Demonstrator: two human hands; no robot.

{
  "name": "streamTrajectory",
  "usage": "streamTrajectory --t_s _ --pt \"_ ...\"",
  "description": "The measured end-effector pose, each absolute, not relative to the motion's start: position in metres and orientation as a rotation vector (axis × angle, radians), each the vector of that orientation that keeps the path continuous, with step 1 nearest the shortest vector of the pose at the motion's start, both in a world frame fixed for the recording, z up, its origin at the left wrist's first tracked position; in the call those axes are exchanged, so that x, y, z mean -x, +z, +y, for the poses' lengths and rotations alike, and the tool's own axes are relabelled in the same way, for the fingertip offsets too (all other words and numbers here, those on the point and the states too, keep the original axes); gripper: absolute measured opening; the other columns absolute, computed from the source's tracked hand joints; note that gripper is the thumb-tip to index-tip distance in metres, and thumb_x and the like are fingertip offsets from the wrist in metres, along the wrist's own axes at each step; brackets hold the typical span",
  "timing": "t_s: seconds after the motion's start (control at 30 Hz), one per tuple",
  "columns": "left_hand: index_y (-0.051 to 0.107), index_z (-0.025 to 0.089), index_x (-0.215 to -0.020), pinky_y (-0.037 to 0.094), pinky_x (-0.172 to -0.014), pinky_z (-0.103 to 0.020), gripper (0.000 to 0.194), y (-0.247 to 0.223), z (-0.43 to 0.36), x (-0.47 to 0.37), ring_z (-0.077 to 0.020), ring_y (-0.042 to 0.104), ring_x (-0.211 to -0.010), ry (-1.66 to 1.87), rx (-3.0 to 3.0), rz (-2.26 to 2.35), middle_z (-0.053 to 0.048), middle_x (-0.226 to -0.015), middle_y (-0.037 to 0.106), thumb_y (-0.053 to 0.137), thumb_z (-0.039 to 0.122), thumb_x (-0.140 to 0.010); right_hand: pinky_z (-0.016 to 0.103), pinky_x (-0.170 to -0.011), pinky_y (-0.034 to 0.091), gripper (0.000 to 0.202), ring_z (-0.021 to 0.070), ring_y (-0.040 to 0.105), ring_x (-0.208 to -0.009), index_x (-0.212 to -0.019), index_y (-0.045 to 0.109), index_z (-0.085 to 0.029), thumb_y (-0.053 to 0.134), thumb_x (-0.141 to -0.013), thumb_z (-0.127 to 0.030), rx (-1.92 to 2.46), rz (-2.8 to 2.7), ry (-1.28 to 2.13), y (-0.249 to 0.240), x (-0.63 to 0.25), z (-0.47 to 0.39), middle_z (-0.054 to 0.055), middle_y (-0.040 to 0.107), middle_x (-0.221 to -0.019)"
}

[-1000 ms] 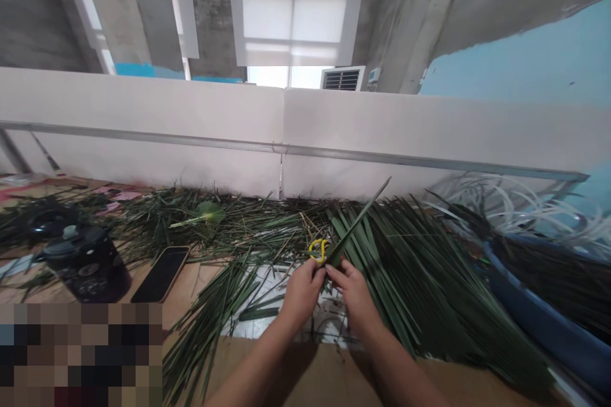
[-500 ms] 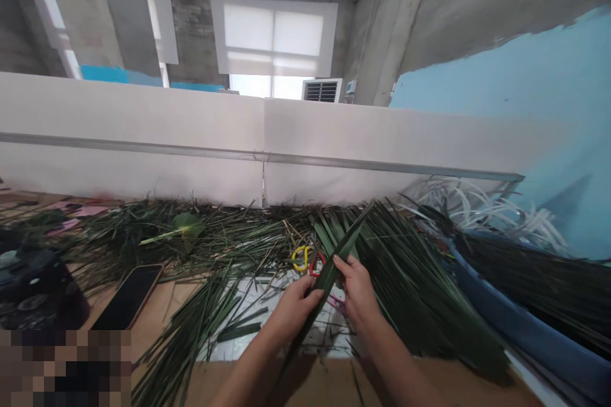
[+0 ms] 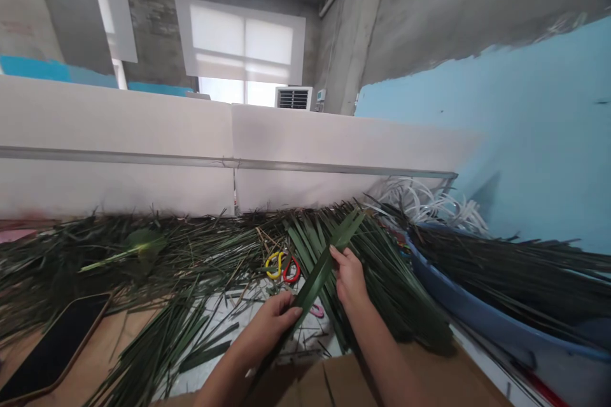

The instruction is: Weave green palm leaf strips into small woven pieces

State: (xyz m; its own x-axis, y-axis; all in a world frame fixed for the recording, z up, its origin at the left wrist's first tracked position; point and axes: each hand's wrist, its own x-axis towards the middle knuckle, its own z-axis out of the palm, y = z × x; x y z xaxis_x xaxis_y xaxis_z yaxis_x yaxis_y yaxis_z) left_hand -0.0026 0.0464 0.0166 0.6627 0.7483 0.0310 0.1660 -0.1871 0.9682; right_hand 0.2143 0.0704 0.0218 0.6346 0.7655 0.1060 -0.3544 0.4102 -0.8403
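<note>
A long dark green leaf strip (image 3: 310, 286) runs diagonally between my hands, its upper end split into points. My left hand (image 3: 275, 318) pinches it low, thumb on top. Higher up, my right hand (image 3: 348, 273) is closed on the same strip near its split end. Behind them lie scissors with yellow and red handles (image 3: 291, 270), their blades hidden among leaves. A small pink handle (image 3: 316, 311) shows just below the strip. To the right of my hands spreads a thick bundle of green leaves (image 3: 396, 292).
Cut leaf strips (image 3: 143, 343) and a phone (image 3: 57, 343) lie at the left. A blue tub (image 3: 496, 318) full of dark leaves stands at the right, with white strips (image 3: 424, 203) behind it. A white partition (image 3: 334, 143) borders the table's back.
The view has turned to the right. My hands are farther apart along the strip, and its broad, split upper end now faces me more.
</note>
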Motion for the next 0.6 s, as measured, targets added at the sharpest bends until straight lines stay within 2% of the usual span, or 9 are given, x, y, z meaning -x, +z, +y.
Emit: streamTrajectory --t_s 0.17,0.37,0.5,0.6 --pt "0.044 0.022 -0.074 0.03 -0.069 -0.029 0.032 0.012 0.047 0.002 -0.0153 0.035 -0.074 0.614 -1.675 0.724 0.004 -0.075 0.039 0.058 0.05 -0.08 0.026 -0.062 0.049 0.037 0.0153 0.061 -0.065 -0.075 0.075 -0.024 0.095 -0.047 -0.039 0.883 -0.515 0.738 0.026 -0.219 0.07 -0.006 0.073 -0.07" --pt "0.045 0.021 -0.073 0.031 -0.067 -0.028 0.031 0.007 0.051 0.002 -0.0148 0.036 -0.071 0.741 -1.632 0.746 0.005 -0.072 0.039 0.061 0.047 -0.08 0.026 -0.059 0.05 0.036 0.0154 0.063 -0.06 -0.072 0.072 -0.023 0.095 -0.052 -0.042 0.876 -0.558 0.879 0.025 -0.196 0.064 -0.004 0.073 -0.068" --pt "0.05 0.02 -0.074 0.034 -0.07 -0.028 0.026 0.004 0.054 0.003 -0.0152 0.041 -0.073 0.861 -1.554 0.764 0.004 -0.073 0.045 0.062 0.042 -0.079 0.029 -0.059 0.052 0.038 0.0176 0.066 -0.058 -0.076 0.076 -0.018 0.095 -0.052 -0.04 0.896 -0.646 1.052 0.02 -0.166 0.058 0.003 0.077 -0.072" --pt "0.056 0.018 -0.078 0.036 -0.073 -0.028 0.021 0.002 0.056 0.005 -0.0156 0.044 -0.075 0.894 -1.543 0.741 0.003 -0.076 0.051 0.062 0.038 -0.081 0.029 -0.059 0.053 0.038 0.0181 0.067 -0.057 -0.075 0.075 -0.017 0.096 -0.052 -0.04 0.903 -0.663 1.104 0.018 -0.156 0.055 0.003 0.077 -0.07"
